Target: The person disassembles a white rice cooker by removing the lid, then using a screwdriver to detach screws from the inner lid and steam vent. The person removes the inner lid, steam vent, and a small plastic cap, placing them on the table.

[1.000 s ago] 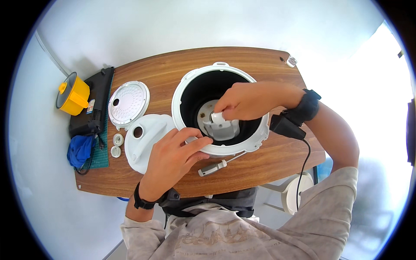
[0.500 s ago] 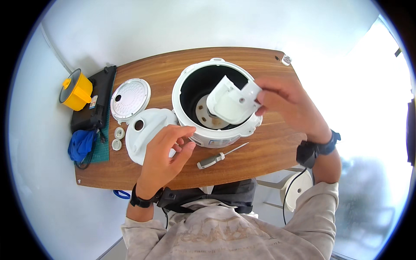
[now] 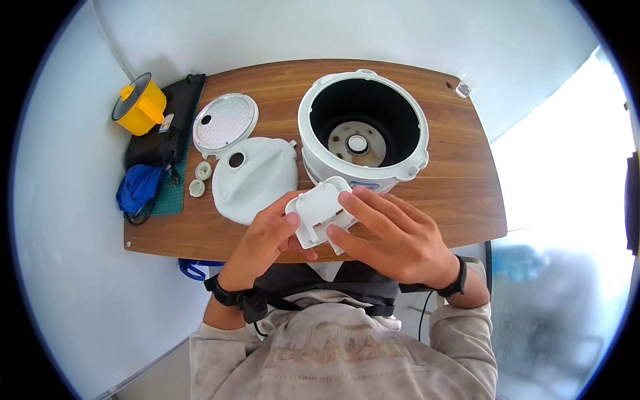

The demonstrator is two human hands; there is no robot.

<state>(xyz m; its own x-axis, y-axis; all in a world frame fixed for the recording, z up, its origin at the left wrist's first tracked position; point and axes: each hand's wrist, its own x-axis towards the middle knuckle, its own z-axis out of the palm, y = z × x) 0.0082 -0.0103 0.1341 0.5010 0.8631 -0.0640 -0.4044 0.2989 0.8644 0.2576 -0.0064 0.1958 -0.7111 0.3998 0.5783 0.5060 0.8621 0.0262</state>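
Note:
A small white moulded plastic cover [image 3: 319,205], with its ribbed hollow side up, is above the front edge of the table. My left hand [image 3: 267,235] grips its left side, thumb over the rim and fingers underneath. My right hand [image 3: 403,241] holds the right side, fingertips and thumb pressed on it. Just behind stands the white rice cooker body [image 3: 333,165], lidless, its dark inside showing a stained round heating plate [image 3: 375,152]. To its left lies a smooth white lid shell [image 3: 260,180] with a round hole. The screwdriver seen earlier is hidden.
A round white lid plate [image 3: 227,127] lies behind the lid shell, and two small white round caps [image 3: 197,188] sit left of it. Further left are a yellow pot [image 3: 143,110], a black case [image 3: 157,143], a blue cloth [image 3: 139,188] and a green mat [image 3: 171,200].
The white plastic cover has come from over the cooker toward me at the table's front edge. My left hand, empty before, now holds it too. The view has shifted.

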